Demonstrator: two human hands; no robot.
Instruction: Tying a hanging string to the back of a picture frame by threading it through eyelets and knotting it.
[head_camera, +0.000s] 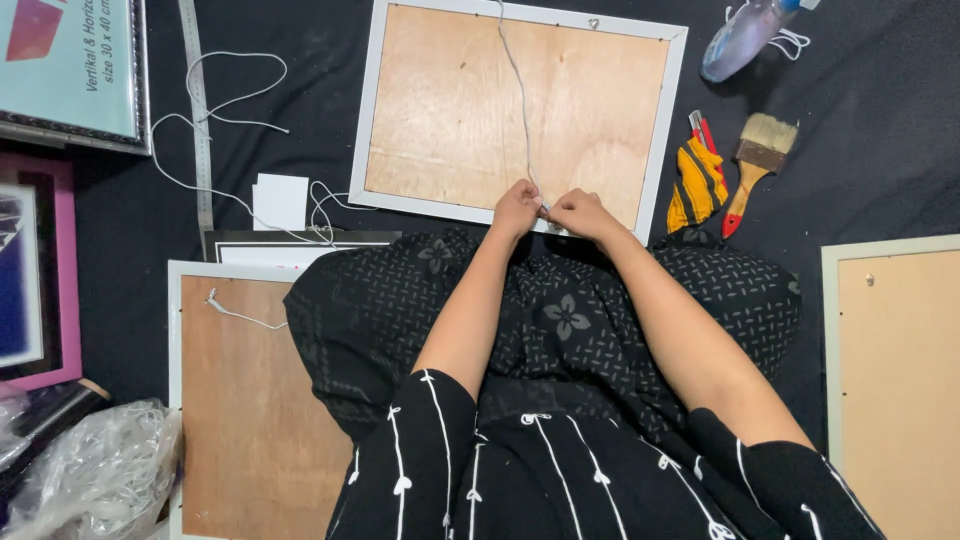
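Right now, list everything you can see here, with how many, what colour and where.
Picture frame: one, white rim, wooden back up, centre, near edge under both hands.
String: one, white, running across that frame's back to the hands.
Loose cord: one, white, left of it.
Other frames: four; wood-backed lower left, wood-backed right, silver-edged top left, pink far left.
Metal ruler: one, grey, upper left.
White card: one.
Paintbrush: one, orange handle, right.
Striped cloth: one, orange and black.
Plastic wrap: clear, bottom left.
Left hand: pinching the string.
Right hand: pinching the string.
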